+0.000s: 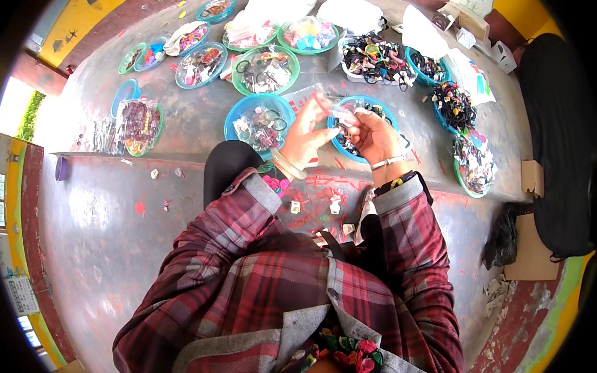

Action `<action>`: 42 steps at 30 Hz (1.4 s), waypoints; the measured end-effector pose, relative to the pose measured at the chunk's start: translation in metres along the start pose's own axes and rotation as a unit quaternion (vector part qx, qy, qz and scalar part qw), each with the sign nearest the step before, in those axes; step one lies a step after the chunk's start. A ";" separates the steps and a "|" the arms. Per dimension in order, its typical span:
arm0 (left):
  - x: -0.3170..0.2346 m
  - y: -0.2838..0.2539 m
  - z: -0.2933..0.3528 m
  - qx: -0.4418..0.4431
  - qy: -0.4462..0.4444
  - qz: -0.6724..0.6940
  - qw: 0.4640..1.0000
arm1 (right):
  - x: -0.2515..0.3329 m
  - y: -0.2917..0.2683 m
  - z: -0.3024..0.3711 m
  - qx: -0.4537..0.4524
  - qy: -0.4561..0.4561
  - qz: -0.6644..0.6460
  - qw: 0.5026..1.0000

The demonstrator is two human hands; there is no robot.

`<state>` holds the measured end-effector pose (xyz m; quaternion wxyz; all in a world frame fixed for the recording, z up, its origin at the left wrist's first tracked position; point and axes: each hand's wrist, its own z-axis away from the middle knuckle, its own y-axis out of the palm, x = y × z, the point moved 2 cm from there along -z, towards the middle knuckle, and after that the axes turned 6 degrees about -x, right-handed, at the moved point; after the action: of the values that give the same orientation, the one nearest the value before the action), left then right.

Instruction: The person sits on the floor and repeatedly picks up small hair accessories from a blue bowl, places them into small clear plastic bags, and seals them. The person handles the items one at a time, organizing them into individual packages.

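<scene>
A small clear bag is held up near the top middle of the frame, between the two hands. It is pinched by the fingers of the right hand – thumb and fingers are pressed together on its edge. The left hand is held just beside it, with the thumb spread away from the fingers. The left fingertips are blurred, so it cannot be told if the bag is gripped by them too.

Behind the right hand, a round blue bowl is partly hidden. To the left of the left hand, another blue bowl is filled with clear packs and dark loops. Above that one, a green bowl is filled with more packs. A white tub is heaped with dark loops at the upper right. Red bits are scattered on the grey floor – below the hands.
</scene>
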<state>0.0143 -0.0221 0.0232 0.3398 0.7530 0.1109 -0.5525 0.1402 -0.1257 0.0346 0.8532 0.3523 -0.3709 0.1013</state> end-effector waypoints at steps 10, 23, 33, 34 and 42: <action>-0.037 -0.011 -0.007 0.064 0.009 -0.064 0.996 | -0.014 0.008 0.015 0.031 0.115 -0.033 0.992; -0.007 -0.021 -0.008 0.045 -0.201 -0.089 0.974 | -0.004 0.007 0.004 0.070 -0.116 0.300 0.944; -0.013 -0.022 -0.007 0.006 -0.194 -0.093 0.977 | -0.007 0.000 0.001 0.050 -0.045 0.253 0.965; -0.013 -0.023 -0.007 0.005 -0.194 -0.097 0.976 | -0.008 0.000 0.002 0.056 -0.042 0.261 0.963; -0.011 -0.018 -0.004 0.010 -0.198 -0.066 0.978 | -0.011 -0.003 0.001 0.066 -0.059 0.237 0.967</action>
<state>0.0039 -0.0037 0.0268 0.3097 0.6227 0.0853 -0.7134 0.1333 -0.1270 0.0258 0.7565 0.3147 -0.4860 0.3041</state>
